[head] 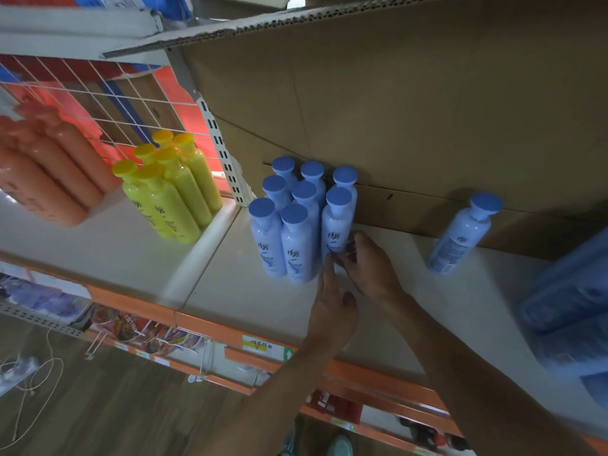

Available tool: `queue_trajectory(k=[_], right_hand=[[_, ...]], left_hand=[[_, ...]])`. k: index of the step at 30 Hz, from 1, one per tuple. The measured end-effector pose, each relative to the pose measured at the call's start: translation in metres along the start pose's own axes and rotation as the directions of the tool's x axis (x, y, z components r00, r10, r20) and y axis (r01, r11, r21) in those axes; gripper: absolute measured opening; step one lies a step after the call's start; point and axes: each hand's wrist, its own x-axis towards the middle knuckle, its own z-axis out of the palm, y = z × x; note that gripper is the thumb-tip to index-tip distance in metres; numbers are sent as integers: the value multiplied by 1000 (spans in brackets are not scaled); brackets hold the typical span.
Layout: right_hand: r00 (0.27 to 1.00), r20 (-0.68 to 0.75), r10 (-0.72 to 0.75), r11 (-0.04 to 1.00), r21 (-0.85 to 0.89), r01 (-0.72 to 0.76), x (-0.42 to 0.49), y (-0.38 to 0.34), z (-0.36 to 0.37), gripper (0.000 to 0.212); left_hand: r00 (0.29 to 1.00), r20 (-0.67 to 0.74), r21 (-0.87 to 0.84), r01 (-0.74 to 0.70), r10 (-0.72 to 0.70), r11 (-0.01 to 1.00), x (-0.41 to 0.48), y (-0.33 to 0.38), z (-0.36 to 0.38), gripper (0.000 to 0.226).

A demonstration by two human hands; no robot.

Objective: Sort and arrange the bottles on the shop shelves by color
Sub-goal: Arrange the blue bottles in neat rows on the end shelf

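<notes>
The step in hand looks like the blue one: tucking a bottle into its group. The blue bottles (pixel 289 212) stand in tight rows at the back of the shelf (pixel 240 291), against a cardboard sheet (pixel 394 110). Both hands are at the front blue bottle (pixel 338 222), on the right end of the front row.

The right hand (pixel 373 268) has its fingers curled on the low part of this bottle, so its grip is closed on it. The left hand (pixel 332 306) has straight fingers that touch the bottle's bottom; its grip is apart.

The yellow bottles (pixel 171 192) and the orange bottles (pixel 49 172) stand in their own groups further left.

One lone blue bottle (pixel 460 238) stands well apart near the shelf's right end. I think the next move is to let go, reach right, and bring it beside the group without knocking the rows over.
</notes>
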Motion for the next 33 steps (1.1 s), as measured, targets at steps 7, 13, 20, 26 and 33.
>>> queue_trajectory(k=[7, 13, 20, 26, 33], right_hand=[[999, 33, 20, 996, -86, -17, -14, 4, -14, 44], [983, -180, 32, 961, -266, -80, -67, 48, -80, 12], [881, -338, 331, 937, 8, -349, -65, 92, -132, 49], [912, -295, 285, 957, 145, -252, -31, 89, -128, 55], [973, -139, 183, 976, 144, -163, -40, 68, -103, 48]], left_hand=[[997, -46, 52, -54, 57, 997, -6, -1, 5, 70], [963, 59, 198, -271, 264, 942, 2, 9, 22, 61], [868, 188, 327, -496, 459, 804, 9, 31, 32, 62], [849, 289, 562, -524, 442, 640, 5, 13, 17, 66], [853, 156, 575, -488, 498, 656, -3, -16, -8, 64]])
